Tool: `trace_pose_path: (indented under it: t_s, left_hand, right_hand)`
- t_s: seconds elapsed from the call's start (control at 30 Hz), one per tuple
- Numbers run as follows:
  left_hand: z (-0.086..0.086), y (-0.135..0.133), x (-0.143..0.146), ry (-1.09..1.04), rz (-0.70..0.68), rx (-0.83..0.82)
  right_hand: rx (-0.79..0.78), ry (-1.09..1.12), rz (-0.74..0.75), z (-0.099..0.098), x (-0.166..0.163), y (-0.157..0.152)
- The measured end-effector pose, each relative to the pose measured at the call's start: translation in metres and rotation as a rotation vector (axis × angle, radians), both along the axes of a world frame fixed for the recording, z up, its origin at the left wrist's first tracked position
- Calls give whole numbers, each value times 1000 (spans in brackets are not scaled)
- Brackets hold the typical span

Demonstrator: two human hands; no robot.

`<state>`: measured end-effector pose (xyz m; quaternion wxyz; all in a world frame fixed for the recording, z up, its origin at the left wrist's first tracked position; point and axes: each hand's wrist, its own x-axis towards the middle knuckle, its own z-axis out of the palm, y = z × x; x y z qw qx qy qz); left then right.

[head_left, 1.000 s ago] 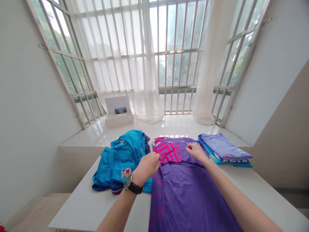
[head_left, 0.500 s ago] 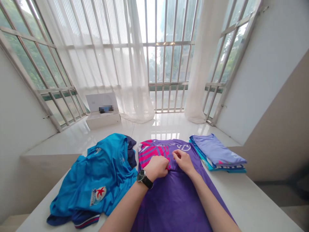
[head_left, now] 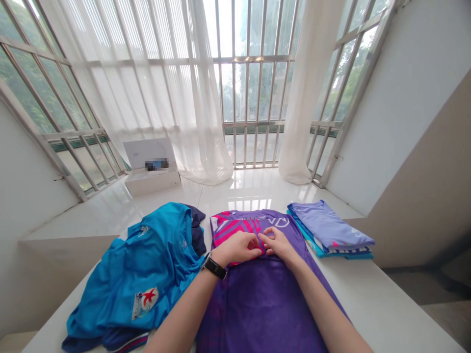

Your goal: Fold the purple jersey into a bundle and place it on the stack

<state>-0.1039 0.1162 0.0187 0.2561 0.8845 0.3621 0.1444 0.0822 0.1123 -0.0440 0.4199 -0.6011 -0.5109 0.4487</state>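
Curling close together, the left hand (head_left: pixel 239 247) and right hand (head_left: pixel 281 245) have the purple shirt (head_left: pixel 268 294) beneath; whether pinching it, I cannot tell.

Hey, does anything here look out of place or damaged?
Nothing looks spilled or damaged. The bright blue shirt lies rumpled on the left, unlike the folded clothes on the right. Pixelation obscures part of the open white box.

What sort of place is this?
Probably a room in a home, at a bay-window nook. Signs: sheer white curtains over metal window bars, a glossy white sill, and a white table bearing a purple shirt and a stack of folded clothes.
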Motion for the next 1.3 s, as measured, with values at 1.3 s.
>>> trace_pose_path:
  t_s: [1.3]
  left_hand:
    - [-16,81,-80,489,603,285]
  right_hand:
    - [264,-747,54,10,-14,-23]
